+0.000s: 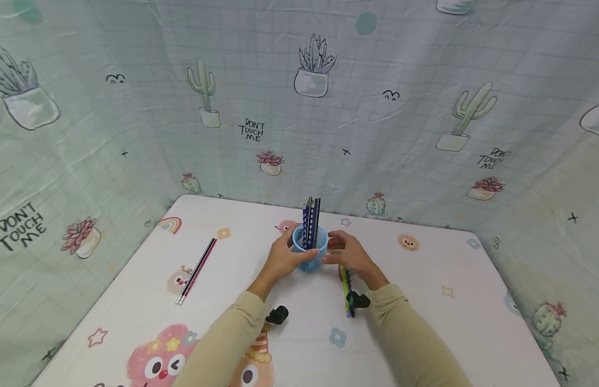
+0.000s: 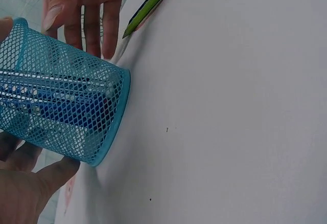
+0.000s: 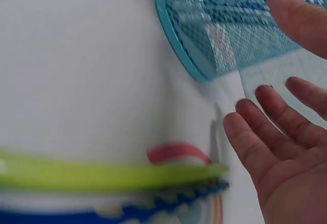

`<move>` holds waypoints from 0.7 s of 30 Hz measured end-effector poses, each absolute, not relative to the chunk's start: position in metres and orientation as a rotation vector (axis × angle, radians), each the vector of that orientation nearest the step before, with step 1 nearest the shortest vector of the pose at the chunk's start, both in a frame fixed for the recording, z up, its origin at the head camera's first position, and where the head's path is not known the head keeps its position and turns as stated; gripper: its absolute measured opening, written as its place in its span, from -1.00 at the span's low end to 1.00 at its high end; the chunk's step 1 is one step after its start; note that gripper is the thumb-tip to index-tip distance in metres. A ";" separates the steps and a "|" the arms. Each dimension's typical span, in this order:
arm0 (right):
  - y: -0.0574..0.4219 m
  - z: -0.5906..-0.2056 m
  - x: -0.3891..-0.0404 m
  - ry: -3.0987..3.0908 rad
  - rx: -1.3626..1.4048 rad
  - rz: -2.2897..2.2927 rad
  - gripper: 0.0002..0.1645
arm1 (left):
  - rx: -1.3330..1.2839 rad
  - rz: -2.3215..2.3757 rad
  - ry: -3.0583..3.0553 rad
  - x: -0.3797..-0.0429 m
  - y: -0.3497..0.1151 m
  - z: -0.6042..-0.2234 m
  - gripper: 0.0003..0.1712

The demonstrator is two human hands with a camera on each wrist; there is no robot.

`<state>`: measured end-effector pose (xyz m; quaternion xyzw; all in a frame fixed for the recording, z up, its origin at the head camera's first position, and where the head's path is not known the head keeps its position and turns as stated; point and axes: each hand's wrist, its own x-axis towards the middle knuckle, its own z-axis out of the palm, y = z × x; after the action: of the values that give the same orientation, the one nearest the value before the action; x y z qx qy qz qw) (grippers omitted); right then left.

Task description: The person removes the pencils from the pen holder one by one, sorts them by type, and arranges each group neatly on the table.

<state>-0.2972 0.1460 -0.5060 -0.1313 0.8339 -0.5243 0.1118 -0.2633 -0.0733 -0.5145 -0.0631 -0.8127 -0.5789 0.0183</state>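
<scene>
A light-blue mesh pencil cup (image 1: 310,265) stands upright near the back middle of the table, with several dark and blue-patterned pencils (image 1: 311,223) inside. My left hand (image 1: 283,257) holds the cup from its left side, thumb across the near side; in the left wrist view its fingers (image 2: 56,175) curve against the mesh. On the other side, my right hand (image 1: 349,253) is spread beside the cup. The right wrist view has its fingers (image 3: 276,132) apart from the mesh; whether the thumb touches is unclear. Below that hand lie a lime-green pencil (image 1: 346,287) and a blue patterned pencil (image 3: 168,198).
Two pencils (image 1: 196,271), one dark and one reddish, lie side by side on the left part of the white table (image 1: 396,333), which carries printed cartoon figures. A cactus-print cloth (image 1: 289,134) hangs behind the table and along its sides.
</scene>
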 end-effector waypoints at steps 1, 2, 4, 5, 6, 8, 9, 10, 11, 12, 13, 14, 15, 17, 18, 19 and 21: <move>0.144 -0.506 -0.296 2.441 -0.401 -1.551 -0.08 | -0.199 -1.800 -2.523 -0.263 -0.073 -0.515 -0.03; 0.141 -0.507 -0.295 2.433 -0.418 -1.561 -0.07 | -0.200 -1.804 -2.522 -0.263 -0.073 -0.515 -0.03; 0.135 -0.508 -0.293 2.420 -0.443 -1.583 -0.04 | -0.204 -1.809 -2.519 -0.262 -0.073 -0.514 -0.03; 0.132 -0.509 -0.292 2.415 -0.456 -1.598 -0.03 | -0.210 -1.811 -2.515 -0.262 -0.073 -0.514 -0.03; 0.129 -0.510 -0.292 2.420 -0.469 -1.602 -0.02 | -0.212 -1.811 -2.514 -0.262 -0.073 -0.514 -0.03; 0.123 -0.512 -0.292 2.419 -0.478 -1.618 0.02 | -0.213 -1.811 -2.513 -0.262 -0.074 -0.514 -0.03; 0.120 -0.512 -0.292 2.420 -0.480 -1.627 0.04 | -0.213 -1.810 -2.511 -0.262 -0.074 -0.514 -0.04; 0.118 -0.513 -0.292 2.416 -0.477 -1.641 0.05 | -0.215 -1.806 -2.509 -0.262 -0.074 -0.515 -0.04; 0.116 -0.513 -0.291 2.414 -0.473 -1.652 0.05 | -0.217 -1.801 -2.510 -0.263 -0.074 -0.515 -0.04; 0.114 -0.513 -0.291 2.413 -0.466 -1.662 0.06 | -0.216 -1.798 -2.512 -0.263 -0.074 -0.515 -0.04; 0.113 -0.513 -0.290 2.413 -0.446 -1.673 0.06 | -0.216 -1.795 -2.513 -0.263 -0.074 -0.515 -0.04; 0.111 -0.512 -0.289 2.416 -0.438 -1.683 0.06 | -0.221 -1.797 -2.509 -0.263 -0.074 -0.515 -0.04; 0.110 -0.512 -0.288 2.425 -0.427 -1.687 0.06 | -0.223 -1.799 -2.505 -0.263 -0.074 -0.515 -0.03; 0.109 -0.513 -0.288 2.451 -0.403 -1.680 0.06 | -0.225 -1.804 -2.500 -0.263 -0.074 -0.515 -0.03; 0.108 -0.513 -0.288 2.463 -0.395 -1.674 0.06 | -0.224 -1.804 -2.499 -0.263 -0.074 -0.515 -0.03; 0.107 -0.513 -0.288 2.478 -0.389 -1.663 0.06 | -0.222 -1.804 -2.500 -0.263 -0.074 -0.515 -0.03; 0.106 -0.515 -0.289 2.503 -0.374 -1.639 0.06 | -0.218 -1.801 -2.505 -0.263 -0.074 -0.515 -0.02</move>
<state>-0.2895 0.1061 -0.5146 -0.1237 0.8286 -0.5423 0.0631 -0.2629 -0.0741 -0.5150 -0.0706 -0.8096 -0.5822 0.0243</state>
